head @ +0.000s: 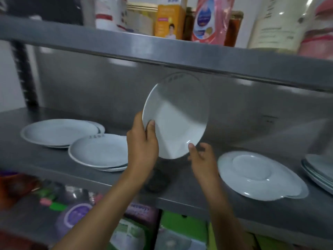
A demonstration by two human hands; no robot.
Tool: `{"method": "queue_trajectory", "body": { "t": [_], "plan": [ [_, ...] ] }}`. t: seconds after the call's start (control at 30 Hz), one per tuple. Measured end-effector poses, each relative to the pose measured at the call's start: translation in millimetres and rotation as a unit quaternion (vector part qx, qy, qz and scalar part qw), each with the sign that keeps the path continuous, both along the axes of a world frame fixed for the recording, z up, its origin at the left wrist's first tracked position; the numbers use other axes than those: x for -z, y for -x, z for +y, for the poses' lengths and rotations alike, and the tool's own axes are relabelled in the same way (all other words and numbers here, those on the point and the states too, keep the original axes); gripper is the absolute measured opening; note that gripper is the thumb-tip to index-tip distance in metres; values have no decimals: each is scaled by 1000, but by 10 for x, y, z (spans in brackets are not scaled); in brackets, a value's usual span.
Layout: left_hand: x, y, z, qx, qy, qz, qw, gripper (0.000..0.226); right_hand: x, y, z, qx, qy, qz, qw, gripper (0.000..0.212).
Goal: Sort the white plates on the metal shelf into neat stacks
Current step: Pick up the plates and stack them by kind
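A white plate is held up on edge above the metal shelf, its face toward me. My left hand grips its left rim, thumb on the face. My right hand pinches its lower rim with thumb on the front. On the shelf at the left lie a short stack of white plates and, in front of it, a second short stack. To the right lies an upside-down plate over another. More plates sit at the far right edge.
An upper metal shelf carries bottles and an orange carton close above the raised plate. Below the plate shelf are packaged goods. A dark round object sits on the shelf under my hands.
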State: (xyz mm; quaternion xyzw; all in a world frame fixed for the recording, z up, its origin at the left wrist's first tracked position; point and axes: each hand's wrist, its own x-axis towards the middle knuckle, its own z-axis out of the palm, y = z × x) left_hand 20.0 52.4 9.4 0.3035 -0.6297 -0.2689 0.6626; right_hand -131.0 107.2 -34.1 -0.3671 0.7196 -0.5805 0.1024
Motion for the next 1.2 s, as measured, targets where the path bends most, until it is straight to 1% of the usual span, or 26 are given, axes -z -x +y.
{"method": "queue_trajectory", "body": {
  "t": [0.07, 0.13, 0.23, 0.33, 0.4, 0.5, 0.63, 0.7, 0.77, 0.83, 0.9, 0.97, 1.07, 1.2],
  "plan": [
    [-29, -266, -109, -9, -34, 28, 999, 15, -56, -220, -209, -76, 46, -57, 994, 20],
    [-53, -532, -221, -28, -57, 40, 997, 14, -139, -438, -399, -133, 81, -116, 981, 6],
    [-100, -917, -400, -29, -95, 44, 994, 21, -265, -704, -688, -190, 97, -174, 961, 5],
    [-109, -1311, -672, 25, -150, 57, 987, 20, -379, -908, -1050, -230, 93, -188, 951, 9],
    [-78, -1595, -863, 4, -165, 36, 986, 30, -462, -1040, -1346, -232, 74, -187, 952, 11],
    [-4, -1981, -1049, -67, -143, -18, 987, 47, -566, -1202, -1804, -210, 34, -183, 960, 12],
    [137, -2388, -1213, -139, -99, -108, 979, 38, -654, -1362, -2293, -218, 2, -192, 957, 25],
    [222, -2518, -1295, -164, -95, -147, 971, 40, -633, -1397, -2481, -232, -17, -184, 955, 26],
    [304, -2626, -1398, -185, -106, -177, 961, 42, -579, -1423, -2678, -237, -51, -151, 958, 21],
    [385, -2704, -1485, -191, -103, -205, 954, 40, -514, -1441, -2857, -235, -97, -99, 962, 17],
    [448, -2749, -1564, -195, -88, -227, 950, 37, -444, -1452, -3026, -243, -140, -48, 959, 13],
    [479, -2770, -1618, -200, -80, -243, 946, 33, -376, -1457, -3166, -272, -160, -24, 949, 8],
    [494, -2755, -1674, -216, -89, -261, 936, 32, -273, -1455, -3302, -310, -169, -21, 936, 8],
    [486, -2704, -1735, -233, -107, -281, 925, 35, -144, -1477, -3416, -328, -190, -23, 925, 8]
  ]
}}
